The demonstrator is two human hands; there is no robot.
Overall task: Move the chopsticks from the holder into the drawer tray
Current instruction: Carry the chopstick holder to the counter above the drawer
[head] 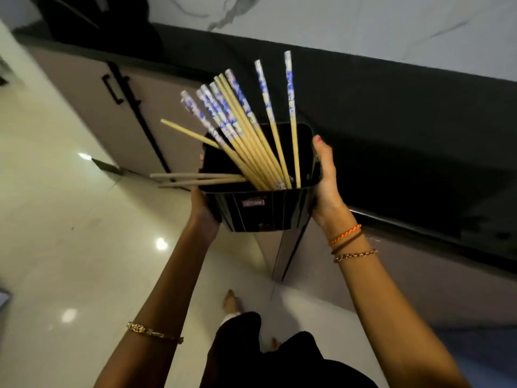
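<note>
A glossy pale tiled floor (56, 219) carries the cabinets (92, 88) and the person's bare foot (230, 301)

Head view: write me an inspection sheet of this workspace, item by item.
Surface: dark countertop beyond the hands, nothing seen on the part in view.
Job's things: black holder held in the air, chopsticks fanned out of it, some blue-patterned, some plain; three lean out to the left. Drawer tray not in view.
Clutter: nothing seen.
Grippers: left hand holds the holder's left side; right hand holds its right side, fingers hidden behind the wall.
Cables: nothing seen.
Surroundings: cabinet doors with a black handle, glossy floor, marble-look wall.
</note>
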